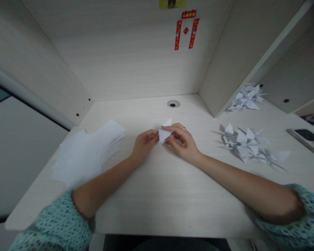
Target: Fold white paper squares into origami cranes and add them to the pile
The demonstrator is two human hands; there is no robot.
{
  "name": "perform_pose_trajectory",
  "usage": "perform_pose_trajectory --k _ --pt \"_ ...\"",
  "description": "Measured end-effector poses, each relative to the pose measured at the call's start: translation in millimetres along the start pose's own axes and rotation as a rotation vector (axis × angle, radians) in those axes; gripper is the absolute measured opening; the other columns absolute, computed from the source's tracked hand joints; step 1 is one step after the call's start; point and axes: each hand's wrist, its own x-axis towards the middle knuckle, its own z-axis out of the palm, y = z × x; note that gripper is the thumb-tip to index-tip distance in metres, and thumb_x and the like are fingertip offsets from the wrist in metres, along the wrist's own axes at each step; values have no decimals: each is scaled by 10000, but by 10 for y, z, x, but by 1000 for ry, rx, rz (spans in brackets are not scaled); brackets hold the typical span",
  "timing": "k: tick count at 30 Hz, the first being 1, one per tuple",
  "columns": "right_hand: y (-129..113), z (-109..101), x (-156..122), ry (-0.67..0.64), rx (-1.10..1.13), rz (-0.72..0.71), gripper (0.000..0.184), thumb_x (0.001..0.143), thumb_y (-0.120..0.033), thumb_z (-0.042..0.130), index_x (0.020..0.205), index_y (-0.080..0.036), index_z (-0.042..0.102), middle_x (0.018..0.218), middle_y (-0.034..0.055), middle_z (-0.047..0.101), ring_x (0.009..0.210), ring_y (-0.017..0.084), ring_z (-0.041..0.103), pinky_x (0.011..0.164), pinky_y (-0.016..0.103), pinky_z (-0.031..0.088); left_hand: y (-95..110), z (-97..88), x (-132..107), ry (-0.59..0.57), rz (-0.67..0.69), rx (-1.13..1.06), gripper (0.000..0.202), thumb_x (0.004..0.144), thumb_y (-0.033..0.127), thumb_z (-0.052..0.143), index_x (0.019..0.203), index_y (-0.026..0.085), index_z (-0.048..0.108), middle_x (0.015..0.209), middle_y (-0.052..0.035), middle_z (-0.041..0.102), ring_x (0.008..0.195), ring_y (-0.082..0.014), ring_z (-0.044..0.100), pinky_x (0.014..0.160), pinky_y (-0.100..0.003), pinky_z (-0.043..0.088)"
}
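A small folded piece of white paper [164,135] is held between both hands, just above the middle of the desk. My left hand [144,143] pinches its left edge with thumb and fingertips. From the other side, my right hand [184,142], with a ring on one finger, grips the paper between thumb and fingers. One pointed flap rises above the right fingertips. Part of the paper is hidden behind the fingers. Loose sheets of white paper [81,157] lie spread beside my left forearm.
Several folded paper cranes [244,141] lie heaped on the right, with another heap of cranes [247,97] behind, by the upright divider [225,69]. A phone [307,139] lies at the far right. A round cable hole [173,104] is near the back panel.
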Motion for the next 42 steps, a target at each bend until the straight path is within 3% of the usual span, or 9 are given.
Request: perform_pose_trajectory --k 4,18,24,29,37,42 --pt "-35 -10 17 -53 -92 -49 348 838 -160 554 1157 -276 632 992 70 492 889 180 533 693 304 510 -3 -6 -11 35 -4 -25 162 779 287 657 876 160 685 864 -46 710 776 -146 634 722 -244 455" --pt "-26 -13 42 -142 -52 -12 377 839 -171 564 1201 -273 582 987 63 552 897 185 551 723 312 490 22 10 -26 37 -53 -8 240 734 330 688 904 161 678 742 -23 707 679 -139 633 640 -234 442" --pt "2 3 37 -15 -36 4 288 836 -238 606 1117 -259 667 907 48 629 802 162 573 729 313 465 43 15 -9 56 -112 -43 300 708 368 707 919 167 634 642 6 691 566 -114 602 572 -212 409" --pt "39 14 33 123 76 112 257 747 -302 715 999 -250 731 812 33 694 731 158 597 740 323 475 85 15 2 53 -116 -84 303 702 385 713 885 169 606 611 24 670 507 -80 543 515 -186 343" --pt "100 2 53 91 218 262 233 694 -343 750 910 -255 759 916 55 746 830 209 665 799 367 502 120 11 4 3 -152 -49 342 699 407 713 893 172 557 554 43 632 452 -69 487 475 -184 291" --pt "60 9 88 145 241 301 155 680 -360 752 764 -231 767 798 39 741 752 188 660 745 336 506 109 30 -2 -23 -175 -5 365 731 435 684 931 166 541 675 -14 701 515 -92 557 491 -186 330"
